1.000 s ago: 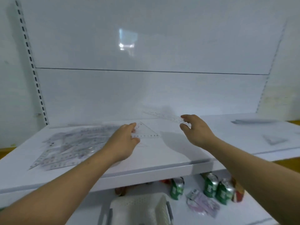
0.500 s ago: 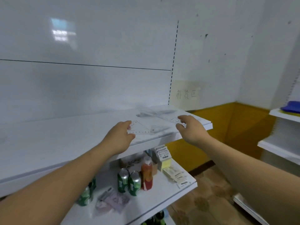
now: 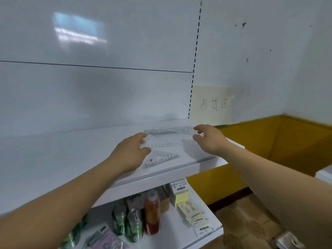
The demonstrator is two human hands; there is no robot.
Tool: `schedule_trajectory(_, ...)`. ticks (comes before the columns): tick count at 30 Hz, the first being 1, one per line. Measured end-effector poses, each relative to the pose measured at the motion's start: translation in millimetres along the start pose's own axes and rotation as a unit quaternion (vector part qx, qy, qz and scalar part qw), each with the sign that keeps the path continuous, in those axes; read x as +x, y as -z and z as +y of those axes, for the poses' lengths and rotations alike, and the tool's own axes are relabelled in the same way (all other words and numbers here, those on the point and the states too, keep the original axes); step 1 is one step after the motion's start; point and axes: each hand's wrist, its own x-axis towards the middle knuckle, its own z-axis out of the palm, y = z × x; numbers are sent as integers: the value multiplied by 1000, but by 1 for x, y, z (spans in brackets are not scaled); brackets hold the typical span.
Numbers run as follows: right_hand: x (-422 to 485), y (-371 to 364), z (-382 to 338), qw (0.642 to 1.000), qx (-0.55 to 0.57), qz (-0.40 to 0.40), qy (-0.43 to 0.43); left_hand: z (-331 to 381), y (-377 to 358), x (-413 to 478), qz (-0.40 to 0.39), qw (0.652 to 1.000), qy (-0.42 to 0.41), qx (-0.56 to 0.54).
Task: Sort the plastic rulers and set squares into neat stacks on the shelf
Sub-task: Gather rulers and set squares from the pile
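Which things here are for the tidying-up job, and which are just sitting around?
For the job:
left hand holding a clear set square; right hand pinching a clear ruler; second set square lying on the shelf.

Just lying about:
green cans, red bottle, yellow box and packets on the lower shelf; paper sign.

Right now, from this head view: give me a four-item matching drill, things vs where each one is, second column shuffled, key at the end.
Things:
1. long ruler
2. far set square
3. near set square
4. red bottle

Places:
A. on the lower shelf, beside the green cans
B. gripped by the left hand
C. lying free on the upper shelf
D. end pinched by the right hand

Pairs: 1-D, 2-B, 3-C, 4-A
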Motion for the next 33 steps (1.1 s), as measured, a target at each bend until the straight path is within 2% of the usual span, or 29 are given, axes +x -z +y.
schedule_trajectory(14,116,-23,33,980,-28,-137,144,22,-23,-15,24,991,121,54)
schedule_trajectory(20,133,-33,42,967,-55,-147,201,39,-32,-19,7,981,169,99)
schedule_trajectory(28,141,-41,51,957,-111,-164,213,48,-38,-19,27,974,195,115)
schedule_trajectory(33,131,-39,33,952,-106,-156,243,50,-31,-17,-4,972,205,116)
